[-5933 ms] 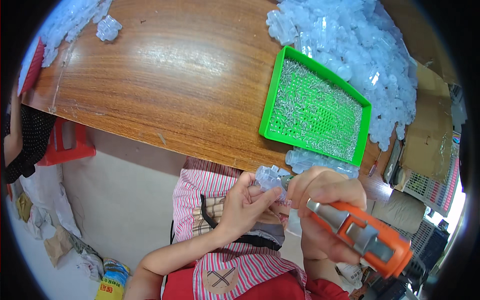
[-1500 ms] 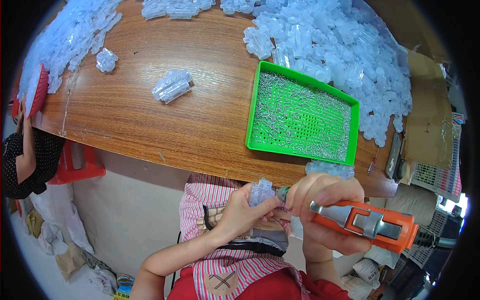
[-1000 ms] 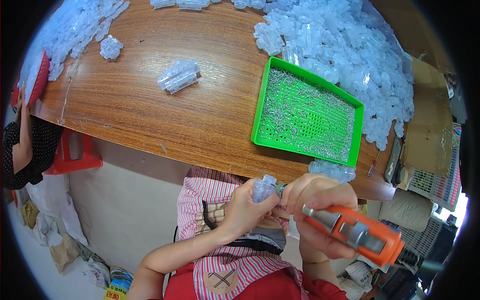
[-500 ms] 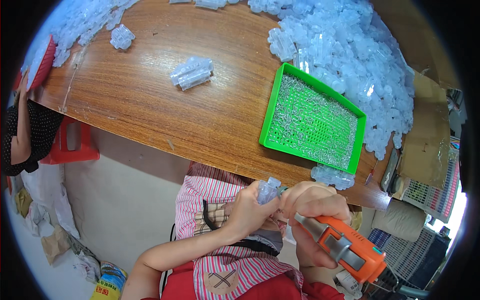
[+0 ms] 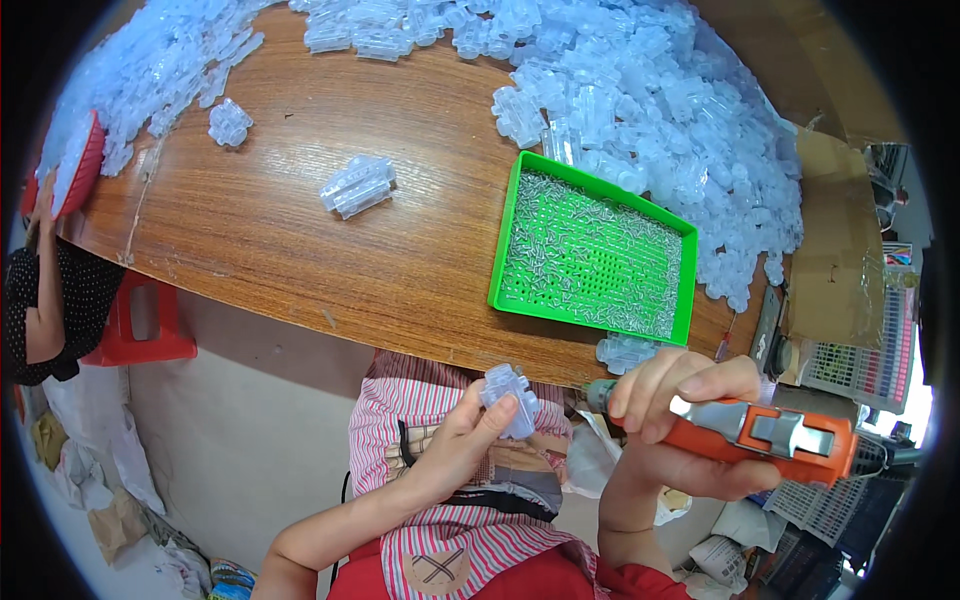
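My left hand (image 5: 452, 450) is closed on a clear plastic part (image 5: 512, 402) with ribbed, tube-like sides, held over my lap just off the table's front edge. To the right of it, my right hand (image 5: 685, 395) wraps round an orange and grey power screwdriver (image 5: 775, 432). The driver's dark nose points left toward the part, with a gap between them. Any bit or screw at its tip is too small to make out. A similar clear part (image 5: 626, 352) lies on the table behind my right hand, partly under the basket's edge.
A green basket (image 5: 590, 320) of small silver screws stands on the wooden table (image 5: 420, 270). Clear parts heap up behind it (image 5: 650, 130) and at the far left (image 5: 150, 80). Two loose parts lie mid-table. At the left, another person's arm (image 5: 45, 300) reaches a red bowl (image 5: 85, 165).
My right hand has drawn the screwdriver away to the right, off the clear part, and turned it more level. The left hand has moved slightly left with the part. The view has shifted.
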{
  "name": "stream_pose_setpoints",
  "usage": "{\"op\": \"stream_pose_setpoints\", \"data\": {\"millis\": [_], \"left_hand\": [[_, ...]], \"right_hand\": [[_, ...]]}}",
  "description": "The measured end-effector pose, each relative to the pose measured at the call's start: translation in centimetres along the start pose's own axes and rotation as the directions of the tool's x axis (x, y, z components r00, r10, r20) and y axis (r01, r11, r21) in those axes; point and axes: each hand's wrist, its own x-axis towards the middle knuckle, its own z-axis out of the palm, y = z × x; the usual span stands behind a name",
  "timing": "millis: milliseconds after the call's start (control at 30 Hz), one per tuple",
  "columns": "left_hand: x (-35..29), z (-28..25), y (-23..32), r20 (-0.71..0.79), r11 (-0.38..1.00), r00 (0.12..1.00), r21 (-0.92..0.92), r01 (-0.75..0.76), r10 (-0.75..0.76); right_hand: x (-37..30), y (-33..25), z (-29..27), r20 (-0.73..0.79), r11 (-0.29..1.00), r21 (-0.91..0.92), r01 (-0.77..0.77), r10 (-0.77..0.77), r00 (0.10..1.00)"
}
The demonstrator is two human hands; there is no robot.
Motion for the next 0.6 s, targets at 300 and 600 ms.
{"op": "stream_pose_setpoints", "data": {"millis": [300,600], "left_hand": [[1.0,0.0,0.2,-0.040,0.999,0.999,-0.048,0.020,-0.022],[1.5,0.5,-0.7,-0.078,0.992,0.996,-0.112,-0.055,0.047]], "right_hand": [[-0.9,1.4,1.2,-0.035,0.987,0.058,-0.149,0.151,0.988],[-1.2,2.5,0.8,0.027,0.981,-0.067,-0.180,0.182,0.983]]}}
